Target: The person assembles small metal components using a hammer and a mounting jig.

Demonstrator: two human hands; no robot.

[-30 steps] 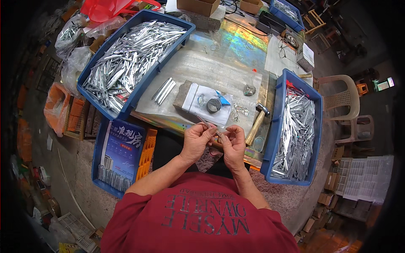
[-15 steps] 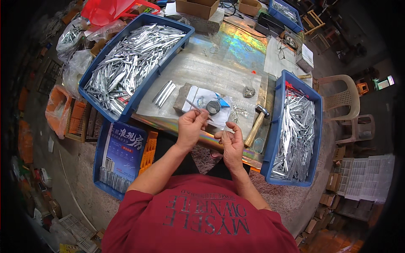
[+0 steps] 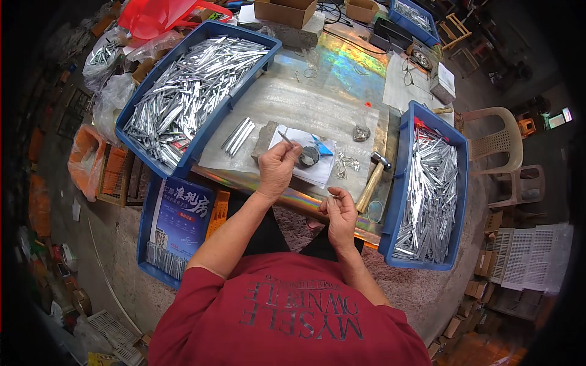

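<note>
My left hand (image 3: 279,169) pinches a thin grey metal strip (image 3: 284,137), which sticks up past the fingertips. Just right of that hand, a round dark lump (image 3: 309,157) sits on white paper (image 3: 314,176) over a stone block (image 3: 264,142). A blue scrap (image 3: 322,146) lies beside the lump. My right hand (image 3: 340,213) is at the table's near edge with thumb and fingers drawn together; anything between them is hidden. Small thin metal pieces (image 3: 347,163) lie beyond it. To the left, several metal strips (image 3: 238,136) lie side by side on the table.
A large blue bin (image 3: 201,143) of metal strips stands left, another blue bin (image 3: 397,210) right. A hammer (image 3: 373,182) lies by the right bin, with a small lump in clear wrap (image 3: 361,133) beyond. A lower blue bin (image 3: 142,244) sits below left.
My left hand has risen slightly away from me and left, turning the strip more upright. My right hand has drawn back slightly toward me and to the right.
</note>
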